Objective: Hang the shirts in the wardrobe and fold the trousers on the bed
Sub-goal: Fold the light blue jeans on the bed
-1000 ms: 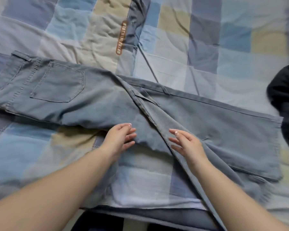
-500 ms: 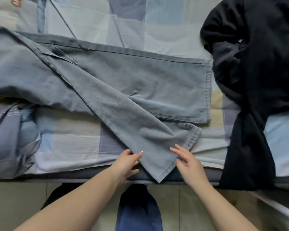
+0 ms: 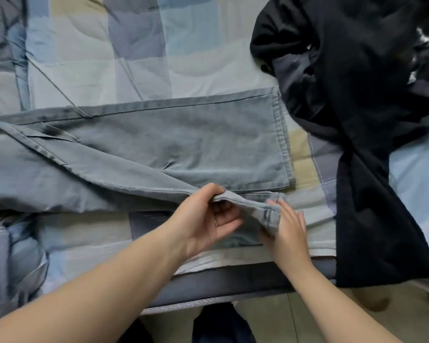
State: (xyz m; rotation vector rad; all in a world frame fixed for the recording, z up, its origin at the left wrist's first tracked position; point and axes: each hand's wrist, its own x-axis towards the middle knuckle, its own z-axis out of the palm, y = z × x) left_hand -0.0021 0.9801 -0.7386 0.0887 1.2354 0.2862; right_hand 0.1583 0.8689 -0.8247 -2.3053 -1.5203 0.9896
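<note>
Gripping the hem end of the near trouser leg [image 3: 253,206] at the front edge of the bed [image 3: 208,288], the left hand [image 3: 203,224] has thumb on top and fingers [image 3: 223,220] curled beneath the raised fold; the right hand [image 3: 289,233] lies just beside it with fingers nearly straight against the hem corner, and whether its thumb pinches underneath cannot be told. Risk one: the lift rests mostly on the left pinch, so the denim could sag or twist between the hands and the leg land askew. The jeans [image 3: 159,144] lie flat across the checked quilt [image 3: 183,58], far leg [image 3: 196,134] spread out, its hem toward the right. Risk two: the two hems may not line up, leaving a crooked fold. Farther right, a heap of dark clothing [image 3: 357,107] lies near the far hem; a wide swing could catch it.
</note>
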